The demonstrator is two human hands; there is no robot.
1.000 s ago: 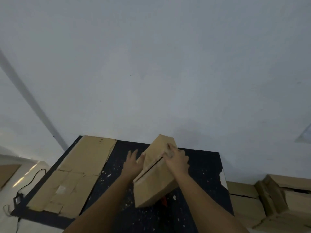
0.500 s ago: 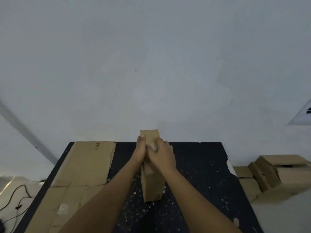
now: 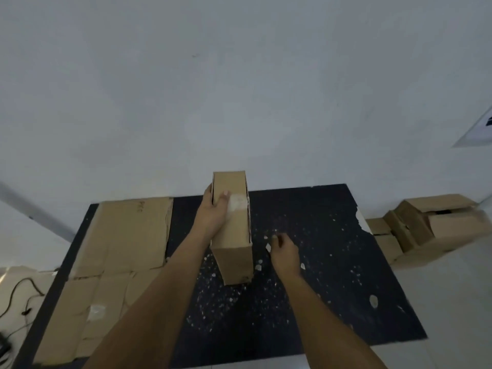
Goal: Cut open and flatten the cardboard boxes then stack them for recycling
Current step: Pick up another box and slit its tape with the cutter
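One narrow cardboard box (image 3: 233, 227) stands on edge at the middle of the dark table (image 3: 332, 275). The left hand (image 3: 214, 217) grips its top, thumb over the edge, fingers hidden behind. The right hand (image 3: 283, 253), at four o'clock from the box, is apart; its curled fingers are blurred, so any hold is unclear. Flattened cardboard (image 3: 119, 251) lies at nine o'clock, its near end cut off.

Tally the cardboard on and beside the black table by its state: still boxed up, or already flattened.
Box standing on the table, held by the left hand: 1
Flattened cardboard on the table's left side: 1 stack; I cannot tell how many sheets it holds
Unflattened boxes on the floor to the right: at least 2
Total: at least 4
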